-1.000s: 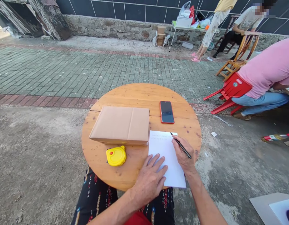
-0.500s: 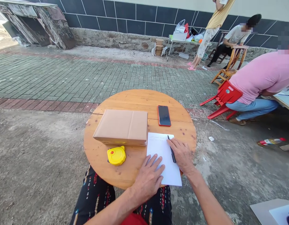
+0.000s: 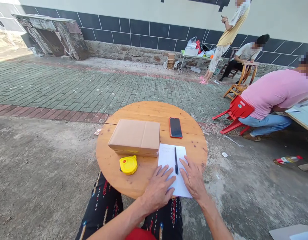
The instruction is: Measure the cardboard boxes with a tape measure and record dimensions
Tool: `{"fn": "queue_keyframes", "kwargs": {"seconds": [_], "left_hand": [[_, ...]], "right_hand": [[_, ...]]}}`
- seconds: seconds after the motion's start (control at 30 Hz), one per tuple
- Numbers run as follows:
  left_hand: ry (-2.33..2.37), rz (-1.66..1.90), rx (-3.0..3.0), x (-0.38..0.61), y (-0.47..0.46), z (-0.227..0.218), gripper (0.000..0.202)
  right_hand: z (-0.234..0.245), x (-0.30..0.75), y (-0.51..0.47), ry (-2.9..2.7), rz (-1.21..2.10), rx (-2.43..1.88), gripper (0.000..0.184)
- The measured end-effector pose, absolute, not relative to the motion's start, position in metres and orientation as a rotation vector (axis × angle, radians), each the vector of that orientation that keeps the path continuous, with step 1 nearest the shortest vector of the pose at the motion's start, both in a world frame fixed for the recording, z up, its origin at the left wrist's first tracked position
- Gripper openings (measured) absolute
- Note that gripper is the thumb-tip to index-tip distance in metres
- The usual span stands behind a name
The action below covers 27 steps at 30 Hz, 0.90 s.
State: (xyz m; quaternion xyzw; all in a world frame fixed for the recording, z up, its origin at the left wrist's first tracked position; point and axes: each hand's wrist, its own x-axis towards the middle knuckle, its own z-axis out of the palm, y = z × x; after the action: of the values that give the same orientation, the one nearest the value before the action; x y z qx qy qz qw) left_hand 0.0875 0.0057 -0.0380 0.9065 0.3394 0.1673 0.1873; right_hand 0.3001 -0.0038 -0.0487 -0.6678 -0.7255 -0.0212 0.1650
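Observation:
On the round wooden table (image 3: 141, 181) lies a white sheet of paper (image 3: 167, 155) with faint handwriting near its top. My left hand (image 3: 160, 185) rests flat on the paper's left side, fingers spread. At the paper's right edge my right hand (image 3: 193, 178) lies with its fingers apart, holding nothing. A black pen (image 3: 176, 160) lies on the paper between the hands, just left of my right fingertips. Left of the sheet sits a closed cardboard box (image 3: 135, 136). In front of it is a yellow tape measure (image 3: 128, 165) with a red button.
A phone (image 3: 175, 127) with a red edge lies behind the paper. To the right, a person in pink (image 3: 276, 90) sits on a red plastic chair (image 3: 240, 108) at another table. Two more people are near the wall. A bottle (image 3: 288, 160) lies on the ground.
My right hand has let go of the pen, which now lies on the paper. The fingers have opened onto the sheet. My left hand has stayed in place; the view has tilted slightly.

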Motion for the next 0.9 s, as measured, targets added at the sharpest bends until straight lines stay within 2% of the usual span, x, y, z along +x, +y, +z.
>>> {"fn": "queue_keyframes", "kwargs": {"seconds": [0.27, 0.5, 0.63, 0.9], "left_hand": [[0.938, 0.47, 2.564, 0.088, 0.006, -0.039, 0.051], [1.097, 0.575, 2.539, 0.084, -0.008, -0.038, 0.038], [1.264, 0.601, 2.502, 0.077, -0.024, -0.04, 0.042], [1.247, 0.64, 2.513, 0.081, -0.024, -0.052, 0.043]], "right_hand": [[-0.049, 0.273, -0.006, -2.168, -0.08, -1.891, 0.037], [-0.06, 0.281, -0.001, -2.152, -0.13, -1.892, 0.038], [-0.06, 0.283, -0.001, -2.132, -0.141, -1.899, 0.038], [-0.066, 0.292, 0.009, -2.107, -0.163, -1.91, 0.039]]}}
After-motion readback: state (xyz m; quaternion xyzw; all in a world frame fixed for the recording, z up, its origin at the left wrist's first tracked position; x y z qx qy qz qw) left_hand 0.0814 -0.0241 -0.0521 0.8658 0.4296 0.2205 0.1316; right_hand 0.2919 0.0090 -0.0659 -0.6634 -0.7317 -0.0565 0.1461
